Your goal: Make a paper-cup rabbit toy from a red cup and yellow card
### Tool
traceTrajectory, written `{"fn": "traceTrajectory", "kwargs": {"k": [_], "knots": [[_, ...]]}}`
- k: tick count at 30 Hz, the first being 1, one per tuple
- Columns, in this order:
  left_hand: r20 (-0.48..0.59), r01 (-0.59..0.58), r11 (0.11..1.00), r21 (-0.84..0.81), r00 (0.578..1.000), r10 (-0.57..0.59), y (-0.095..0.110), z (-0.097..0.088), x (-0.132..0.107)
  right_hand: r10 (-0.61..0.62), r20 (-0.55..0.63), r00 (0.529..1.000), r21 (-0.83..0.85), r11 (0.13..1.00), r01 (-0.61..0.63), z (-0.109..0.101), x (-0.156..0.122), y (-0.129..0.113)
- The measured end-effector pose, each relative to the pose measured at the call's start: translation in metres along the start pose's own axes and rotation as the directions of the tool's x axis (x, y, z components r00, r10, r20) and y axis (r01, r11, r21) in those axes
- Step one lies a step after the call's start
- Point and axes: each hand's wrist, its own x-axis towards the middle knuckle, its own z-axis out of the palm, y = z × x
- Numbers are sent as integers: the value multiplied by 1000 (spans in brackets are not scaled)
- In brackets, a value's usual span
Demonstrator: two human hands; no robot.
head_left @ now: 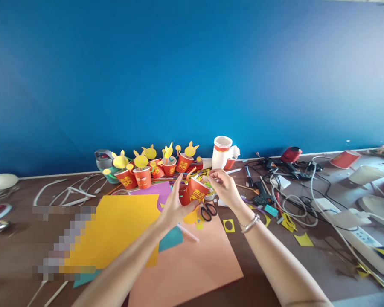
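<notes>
My left hand [173,204] is wrapped round a red paper cup [196,191] with gold lettering, held tilted just above the table. My right hand [223,185], a bracelet on its wrist, pinches something small at the cup's rim; I cannot make out what it is. Black scissors [208,210] lie on the table right below the cup. Several finished red cups with yellow paper ears [153,164] stand in a row behind it.
Yellow [115,230], salmon [192,264], purple and teal paper sheets lie in front of me. A stack of white and red cups [222,152] stands at the back. A glue gun [260,192], cables, a power strip [365,238] and yellow scraps crowd the right side.
</notes>
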Motion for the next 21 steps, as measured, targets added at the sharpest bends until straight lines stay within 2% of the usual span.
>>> {"fn": "traceTrajectory", "kwargs": {"k": [10, 14, 18, 21], "knots": [[-2, -3, 999, 46, 1000, 3, 3, 1, -2, 7, -21, 1000, -44, 999, -8, -3, -1, -6], [6, 7, 1000, 26, 1000, -7, 6, 1, -2, 81, -4, 997, -79, 994, -81, -5, -2, -11], [22, 16, 1000, 11, 1000, -16, 6, 2, -2, 180, 114, 977, 40, 982, -186, -8, -1, -14], [36, -8, 1000, 22, 999, 7, 4, 2, -4, 212, 169, 963, 147, 960, -237, -7, 0, -14]]}}
